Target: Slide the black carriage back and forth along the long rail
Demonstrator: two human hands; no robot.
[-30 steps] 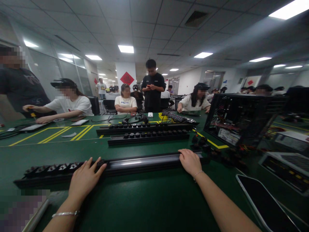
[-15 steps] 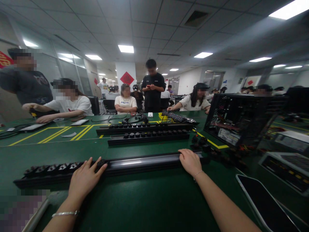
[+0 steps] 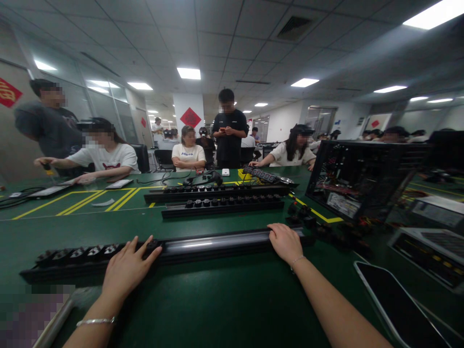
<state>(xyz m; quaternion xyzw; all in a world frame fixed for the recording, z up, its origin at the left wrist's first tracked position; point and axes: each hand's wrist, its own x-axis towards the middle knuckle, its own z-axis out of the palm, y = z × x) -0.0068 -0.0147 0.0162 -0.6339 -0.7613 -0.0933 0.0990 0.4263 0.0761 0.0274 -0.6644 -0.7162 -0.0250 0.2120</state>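
Observation:
A long black power strip housing point(image 3: 217, 244) lies across the green table in front of me. Several black socket modules point(image 3: 78, 253) sit in its left part, while the right part shows a bare, shiny channel. My left hand point(image 3: 125, 266) rests on the row with its fingers spread, and its thumb and forefinger are beside a dark module point(image 3: 154, 244). Around the housing's right end, my right hand point(image 3: 286, 244) has its fingers bent over the far edge; its thumb is hidden.
Two similar strips point(image 3: 224, 207) lie farther back. Loose black modules point(image 3: 304, 215) are right of the housing, near an open computer case point(image 3: 348, 183). A phone point(image 3: 395, 299) lies at front right, beside metal-cased units point(image 3: 431, 256). Several people sit or stand beyond the table.
Both my hands and the housing stay almost exactly where they were. At far left, the standing person has shifted to the right, and the seated person's hands have moved slightly.

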